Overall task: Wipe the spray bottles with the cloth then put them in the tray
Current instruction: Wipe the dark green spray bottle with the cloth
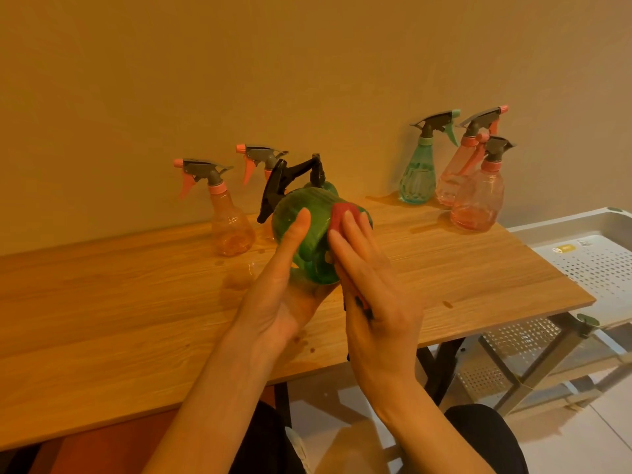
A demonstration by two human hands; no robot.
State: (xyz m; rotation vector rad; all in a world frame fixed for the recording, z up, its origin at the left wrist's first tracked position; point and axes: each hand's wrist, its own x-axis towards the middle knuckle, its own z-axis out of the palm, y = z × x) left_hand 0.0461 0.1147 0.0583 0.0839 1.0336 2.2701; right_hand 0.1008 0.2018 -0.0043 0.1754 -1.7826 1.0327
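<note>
Your left hand (273,302) holds the green spray bottle (307,230) from below, tipped away from you so its base faces you and its black trigger head (284,186) points toward the wall. The thumb (295,230) lies straight up along the bottle's side; the other fingers are hidden behind it, so you cannot tell how tightly they wrap. Your right hand (372,289) is laid flat against the bottle's right side, fingers straight and close together, pressing the red cloth (343,217) onto the plastic. Only the top edge of the cloth shows above the fingertips, with a bit more peeking out under the palm.

The bottle is lifted above the wooden table (102,319), over its middle. Behind it, near the wall, a clear orange bottle (229,227) stands upright to the left, and a second orange-tipped sprayer (260,159) shows just behind the green bottle's head, its body mostly hidden. Further right along the wall stand a teal bottle (419,179) and two pink bottles (455,179) (478,206), close together, the nearer pink one overlapping the other.

Off the table's right end sits the white perforated tray (595,265), on a metal rack (533,357). A few wet spots mark the tabletop near your hands.
</note>
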